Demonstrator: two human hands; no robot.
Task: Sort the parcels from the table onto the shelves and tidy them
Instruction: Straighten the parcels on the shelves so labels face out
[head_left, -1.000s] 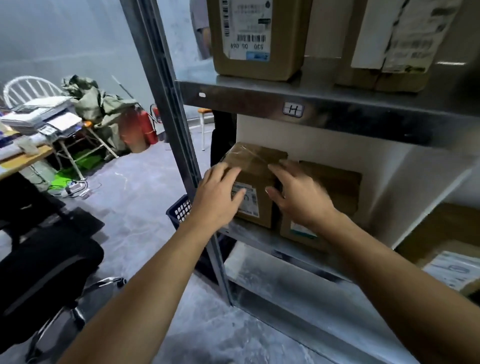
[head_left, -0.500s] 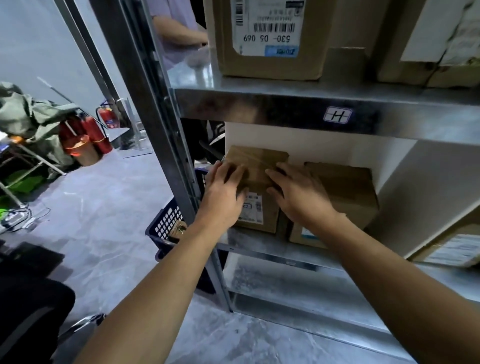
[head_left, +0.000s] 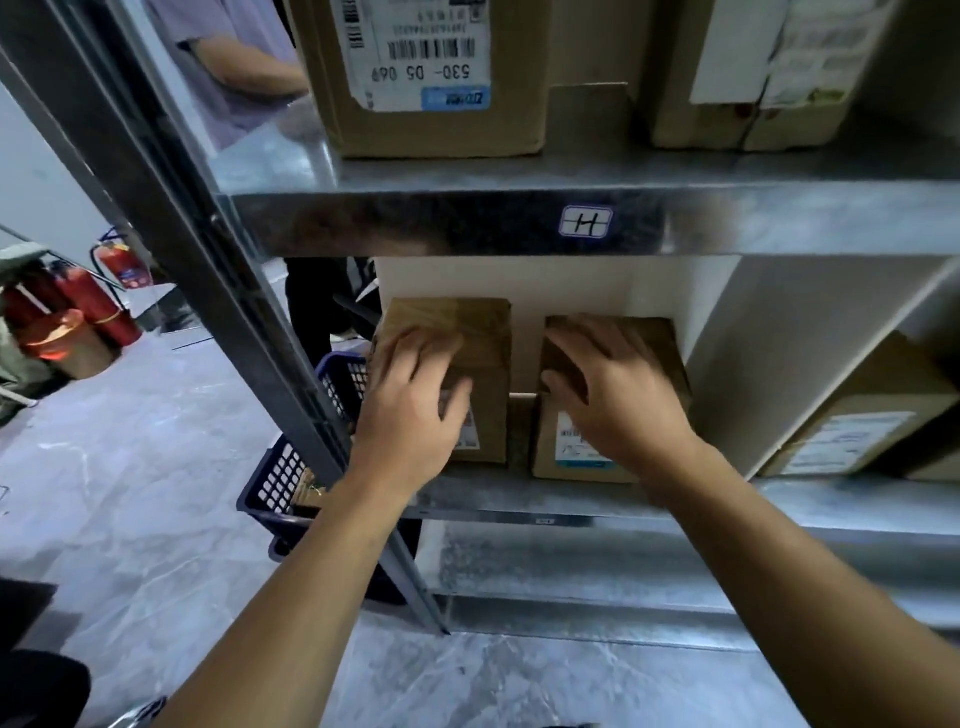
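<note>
Left parcel: the small brown cardboard parcel with a printed label (head_left: 483, 338) is stood on the grey metal shelf (head_left: 519, 496), close to the steel upright at its 9 o'clock.
Right parcel: a second brown cardboard parcel (head_left: 657, 340) is set at its 3 o'clock, with a narrow gap between them.
Reason: both are judged to be squared up side by side, labels faced outward for reading.
Left hand (head_left: 410, 415): laid over the left parcel's top front edge, fingers spread and fairly straight, thumb pressed on the front face.
Right hand (head_left: 618, 400): spread wide on the right parcel's top, thumb set against its 9 o'clock side.
Arms: both forearms are extended from 6 o'clock.
</note>
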